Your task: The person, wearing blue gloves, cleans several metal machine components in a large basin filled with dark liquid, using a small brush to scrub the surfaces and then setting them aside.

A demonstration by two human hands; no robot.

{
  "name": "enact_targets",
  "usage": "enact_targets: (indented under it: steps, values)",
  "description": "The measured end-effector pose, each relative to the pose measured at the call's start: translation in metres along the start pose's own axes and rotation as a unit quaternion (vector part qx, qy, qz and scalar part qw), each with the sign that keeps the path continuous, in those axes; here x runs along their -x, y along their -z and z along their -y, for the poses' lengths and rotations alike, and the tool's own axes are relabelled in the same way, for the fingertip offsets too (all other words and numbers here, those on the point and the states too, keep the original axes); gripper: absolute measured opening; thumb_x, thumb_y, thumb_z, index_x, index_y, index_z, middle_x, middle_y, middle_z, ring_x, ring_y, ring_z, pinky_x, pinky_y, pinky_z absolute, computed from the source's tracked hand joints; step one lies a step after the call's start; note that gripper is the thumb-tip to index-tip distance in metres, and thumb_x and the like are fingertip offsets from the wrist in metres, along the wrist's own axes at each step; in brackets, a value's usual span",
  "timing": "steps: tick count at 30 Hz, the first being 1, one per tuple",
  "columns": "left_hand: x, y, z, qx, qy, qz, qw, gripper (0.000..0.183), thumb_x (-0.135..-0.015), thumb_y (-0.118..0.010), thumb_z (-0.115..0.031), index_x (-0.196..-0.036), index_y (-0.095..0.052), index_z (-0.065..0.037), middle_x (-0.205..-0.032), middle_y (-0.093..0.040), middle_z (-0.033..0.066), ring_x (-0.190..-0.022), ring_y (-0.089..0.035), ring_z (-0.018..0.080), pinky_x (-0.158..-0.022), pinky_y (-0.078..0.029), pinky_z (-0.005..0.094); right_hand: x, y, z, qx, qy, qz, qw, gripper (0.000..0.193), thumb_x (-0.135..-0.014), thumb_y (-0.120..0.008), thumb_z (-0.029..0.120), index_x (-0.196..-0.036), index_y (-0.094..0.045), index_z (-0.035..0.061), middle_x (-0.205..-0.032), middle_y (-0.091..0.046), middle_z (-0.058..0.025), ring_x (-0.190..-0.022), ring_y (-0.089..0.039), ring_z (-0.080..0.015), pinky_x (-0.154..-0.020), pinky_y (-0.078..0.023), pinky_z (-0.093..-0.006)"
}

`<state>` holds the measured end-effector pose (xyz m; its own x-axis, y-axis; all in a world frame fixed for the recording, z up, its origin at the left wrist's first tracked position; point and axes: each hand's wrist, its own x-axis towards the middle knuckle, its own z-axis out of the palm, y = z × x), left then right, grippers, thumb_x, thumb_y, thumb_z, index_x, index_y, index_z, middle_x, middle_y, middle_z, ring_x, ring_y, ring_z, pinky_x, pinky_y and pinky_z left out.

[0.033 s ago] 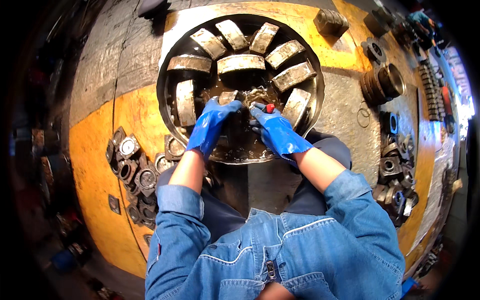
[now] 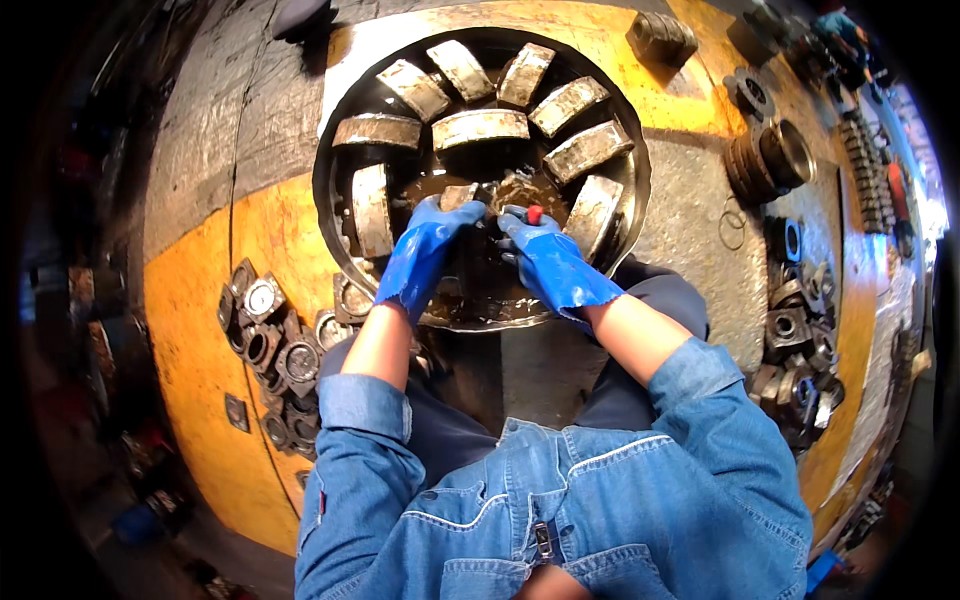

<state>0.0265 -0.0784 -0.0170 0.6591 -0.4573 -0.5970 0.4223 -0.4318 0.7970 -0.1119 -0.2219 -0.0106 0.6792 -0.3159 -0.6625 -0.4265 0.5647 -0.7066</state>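
Observation:
A round, dark metal basin of murky brown liquid lies in front of me. Several thick, curved metal blocks stand in it in an arc. My left hand, in a blue rubber glove, is closed around a smaller metal piece in the basin's middle. Beside it, my right hand, gloved alike, is curled round a tool with a red end; the rest of that tool is hidden by the fingers and splashing liquid.
Dirty metal parts are heaped on the floor to the left, more parts to the right. Stacked metal rings and two thin rings lie right of the basin. Another person is at the far right.
The view has shifted slightly. The red end by my right hand has tilted a little, and the splash near the fingers has changed shape. Both hands keep their hold.

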Motion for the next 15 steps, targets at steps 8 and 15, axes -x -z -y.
enact_targets:
  steps: [8,15]
  values:
    - [0.014,-0.04,-0.017,-0.537,-0.417,-0.005,0.733,0.027,-0.099,-0.074,-0.024,-0.108,-0.073,0.001,-0.095,-0.076,0.0077,-0.086,-0.071,0.016,-0.077,-0.057,0.0345,-0.034,0.018,-0.016,-0.016,-0.023,-0.056,0.998,0.009,-0.11,-0.065,0.024,-0.111,-0.072,0.0175,-0.079,-0.063,0.0038,-0.066,-0.058,-0.0085,-0.058,-0.046,-0.0243]
    - [-0.003,-0.061,-0.022,-0.11,-0.183,0.036,0.976,0.026,-0.092,-0.079,-0.02,-0.107,-0.076,0.001,-0.094,-0.079,0.0087,-0.083,-0.073,0.0175,-0.076,-0.058,0.0328,-0.029,0.01,-0.005,0.064,-0.01,-0.15,0.987,0.024,-0.106,-0.071,0.03,-0.122,-0.072,0.0121,-0.098,-0.07,0.001,-0.085,-0.062,-0.0114,-0.079,-0.052,-0.0291]
